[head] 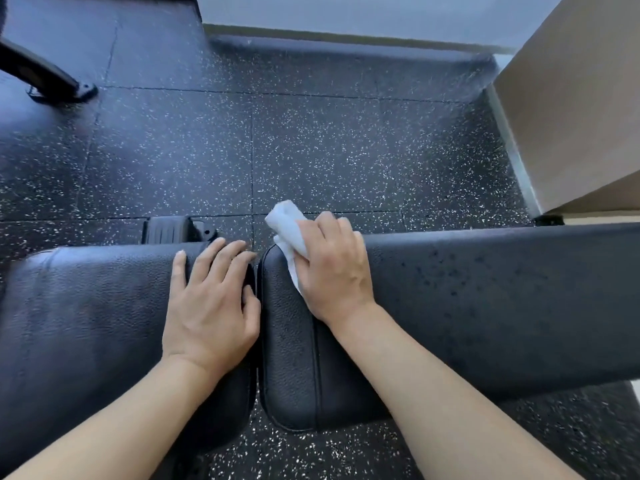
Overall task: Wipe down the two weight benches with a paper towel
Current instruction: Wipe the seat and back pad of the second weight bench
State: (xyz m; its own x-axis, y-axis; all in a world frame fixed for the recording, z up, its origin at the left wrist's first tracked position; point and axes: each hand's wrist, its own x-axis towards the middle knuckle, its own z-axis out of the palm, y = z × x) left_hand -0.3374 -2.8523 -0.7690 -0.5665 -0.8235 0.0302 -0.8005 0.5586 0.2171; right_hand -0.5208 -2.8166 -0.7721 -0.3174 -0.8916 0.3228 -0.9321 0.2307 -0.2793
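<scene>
Your right hand [332, 268] grips towel [289, 233], pressing it on right bench [485, 299] near far edge. Left hand [211, 306] lies flat, fingers loose, on left bench [86, 323]. Risk: towel hangs past edge, may slip off. Wet spots further right could get missed.

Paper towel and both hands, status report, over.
Right hand grips paper towel at far edge of right bench pad. Left hand rests flat on left bench pad. Nothing in the way.
</scene>
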